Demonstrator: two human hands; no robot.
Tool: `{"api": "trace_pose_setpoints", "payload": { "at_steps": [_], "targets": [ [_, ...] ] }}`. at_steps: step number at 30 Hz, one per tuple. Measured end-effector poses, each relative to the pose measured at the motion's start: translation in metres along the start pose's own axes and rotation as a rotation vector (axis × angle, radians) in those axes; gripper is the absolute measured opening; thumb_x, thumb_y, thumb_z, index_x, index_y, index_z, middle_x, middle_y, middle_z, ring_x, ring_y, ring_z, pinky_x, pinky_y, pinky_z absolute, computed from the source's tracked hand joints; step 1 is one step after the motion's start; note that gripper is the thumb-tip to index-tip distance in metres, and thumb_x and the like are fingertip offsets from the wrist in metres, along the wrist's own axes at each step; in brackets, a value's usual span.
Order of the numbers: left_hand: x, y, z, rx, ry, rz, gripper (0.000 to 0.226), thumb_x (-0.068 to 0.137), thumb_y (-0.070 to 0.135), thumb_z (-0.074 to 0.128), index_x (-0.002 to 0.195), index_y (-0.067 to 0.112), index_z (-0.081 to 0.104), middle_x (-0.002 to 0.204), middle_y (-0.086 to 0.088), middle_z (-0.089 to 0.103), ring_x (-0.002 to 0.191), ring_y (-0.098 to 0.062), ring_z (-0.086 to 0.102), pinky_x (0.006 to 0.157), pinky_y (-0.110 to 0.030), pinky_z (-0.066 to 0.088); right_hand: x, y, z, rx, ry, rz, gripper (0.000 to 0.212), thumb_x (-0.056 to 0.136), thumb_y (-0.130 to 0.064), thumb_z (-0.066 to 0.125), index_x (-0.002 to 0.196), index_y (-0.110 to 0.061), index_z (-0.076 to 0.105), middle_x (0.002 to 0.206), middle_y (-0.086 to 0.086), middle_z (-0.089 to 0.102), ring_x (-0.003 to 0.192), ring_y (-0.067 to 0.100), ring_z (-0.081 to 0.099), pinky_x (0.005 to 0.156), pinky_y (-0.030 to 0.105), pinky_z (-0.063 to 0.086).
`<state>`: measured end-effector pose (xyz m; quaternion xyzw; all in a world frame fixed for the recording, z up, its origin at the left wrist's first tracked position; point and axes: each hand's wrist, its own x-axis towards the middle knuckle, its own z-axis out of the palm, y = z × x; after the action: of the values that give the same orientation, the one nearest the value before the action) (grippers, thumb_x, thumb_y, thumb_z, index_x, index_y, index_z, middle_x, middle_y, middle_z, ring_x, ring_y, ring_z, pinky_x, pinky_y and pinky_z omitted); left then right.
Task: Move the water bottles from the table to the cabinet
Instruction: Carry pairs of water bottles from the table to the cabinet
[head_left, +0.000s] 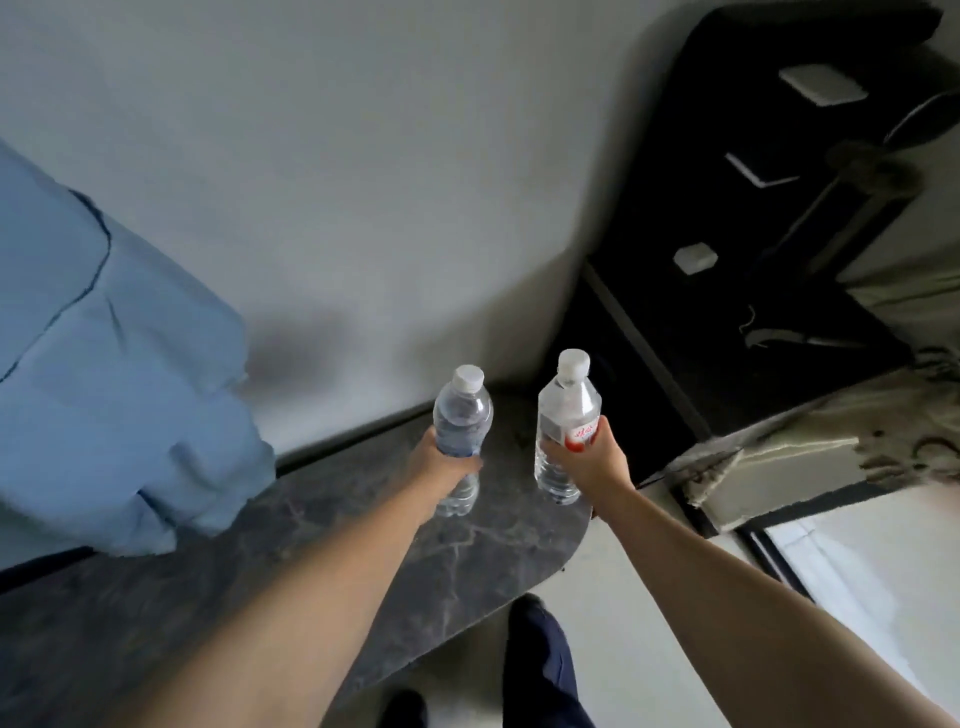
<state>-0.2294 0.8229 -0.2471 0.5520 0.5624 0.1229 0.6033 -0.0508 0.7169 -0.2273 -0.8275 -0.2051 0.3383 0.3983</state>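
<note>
Two clear plastic water bottles with white caps stand upright over the dark marble table (457, 561). My left hand (441, 467) is wrapped around the middle of the left bottle (462, 415), which has a bluish label. My right hand (587, 462) grips the right bottle (569, 410) at its red and white label; its base is near the table's rounded right end. A black cabinet (727, 332) stands to the right, against the wall.
A light blue cloth bundle (104, 364) lies on the table at the left, against the grey wall. Small white items and cables sit on the black cabinet's top. Pale floor and my dark trouser leg (540, 665) show below.
</note>
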Motion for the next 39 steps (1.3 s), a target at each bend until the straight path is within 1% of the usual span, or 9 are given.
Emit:
{"api": "trace_pose_setpoints", "payload": {
  "at_steps": [4,7,11,16,22,26,31,36,39],
  "targets": [
    [0.056,-0.003,0.03,-0.095,-0.015,-0.091,0.031,0.072,0.015,0.076,0.095,0.005,0.058,0.079,-0.014,0.067,0.074,-0.031,0.067,0.08,-0.055,0.055,0.084,0.009,0.009,-0.044,-0.074,0.018,0.053,0.068,-0.037,0.083,0.112,-0.022,0.057,0.098,0.0,0.071,0.092,0.022,0.069,0.086,0.041,0.057],
    [0.099,-0.002,0.05,-0.148,0.079,-0.145,0.034,0.073,0.013,0.077,0.103,0.016,0.061,0.094,-0.013,0.07,0.087,-0.028,0.069,0.086,-0.045,0.056,0.139,0.017,0.026,0.0,-0.072,0.011,0.052,0.073,-0.027,0.082,0.116,-0.015,0.054,0.11,0.006,0.067,0.107,0.03,0.065,0.097,0.045,0.051],
    [0.164,-0.009,0.075,-0.21,0.141,-0.137,0.044,0.073,0.002,0.073,0.115,0.002,0.057,0.102,-0.022,0.067,0.086,-0.03,0.065,0.077,-0.038,0.052,0.202,0.029,0.061,0.113,-0.077,-0.029,0.066,0.077,-0.012,0.08,0.134,-0.011,0.049,0.134,0.01,0.058,0.123,0.026,0.055,0.108,0.038,0.042],
    [0.237,-0.033,0.1,-0.129,0.222,-0.088,0.048,0.073,0.02,0.075,0.117,0.018,0.058,0.102,-0.004,0.068,0.094,-0.02,0.065,0.071,-0.026,0.047,0.255,0.055,0.115,0.119,-0.078,-0.14,0.048,0.074,-0.01,0.082,0.107,-0.031,0.054,0.113,-0.004,0.061,0.111,0.015,0.058,0.096,0.029,0.044],
    [0.286,-0.057,0.112,-0.051,0.312,0.014,0.059,0.073,0.022,0.079,0.127,0.017,0.055,0.119,-0.006,0.067,0.111,-0.023,0.061,0.087,-0.032,0.05,0.283,0.084,0.149,0.097,-0.067,-0.193,0.062,0.072,-0.009,0.084,0.126,0.0,0.055,0.129,0.016,0.062,0.124,0.026,0.058,0.105,0.044,0.046],
    [0.298,-0.072,0.121,-0.083,0.316,0.044,0.055,0.075,0.017,0.077,0.126,0.016,0.056,0.116,-0.001,0.067,0.107,-0.016,0.062,0.069,-0.007,0.042,0.292,0.094,0.152,0.127,-0.104,-0.187,0.062,0.074,-0.002,0.08,0.128,0.003,0.05,0.131,0.019,0.059,0.126,0.028,0.055,0.105,0.047,0.045],
    [0.297,-0.073,0.118,-0.082,0.28,0.104,0.042,0.073,0.012,0.079,0.109,0.018,0.058,0.09,0.018,0.061,0.081,0.005,0.057,0.061,0.004,0.038,0.293,0.089,0.149,0.05,-0.153,-0.216,0.057,0.077,-0.002,0.078,0.125,0.011,0.049,0.131,0.023,0.057,0.126,0.032,0.055,0.105,0.046,0.044],
    [0.286,-0.065,0.109,-0.101,0.187,0.133,0.07,0.071,0.001,0.079,0.132,0.008,0.047,0.123,-0.006,0.061,0.113,-0.014,0.058,0.085,-0.011,0.046,0.28,0.081,0.14,0.053,-0.172,-0.158,0.073,0.073,0.003,0.08,0.135,0.007,0.041,0.136,0.02,0.053,0.128,0.03,0.052,0.107,0.04,0.043],
    [0.267,-0.056,0.103,-0.012,0.179,0.035,0.083,0.067,0.008,0.081,0.138,0.013,0.039,0.131,-0.008,0.054,0.12,-0.021,0.054,0.094,-0.027,0.048,0.266,0.077,0.125,0.038,-0.192,-0.093,0.094,0.073,0.001,0.079,0.149,-0.005,0.024,0.151,0.015,0.037,0.14,0.025,0.037,0.113,0.031,0.031]
  ]
}}
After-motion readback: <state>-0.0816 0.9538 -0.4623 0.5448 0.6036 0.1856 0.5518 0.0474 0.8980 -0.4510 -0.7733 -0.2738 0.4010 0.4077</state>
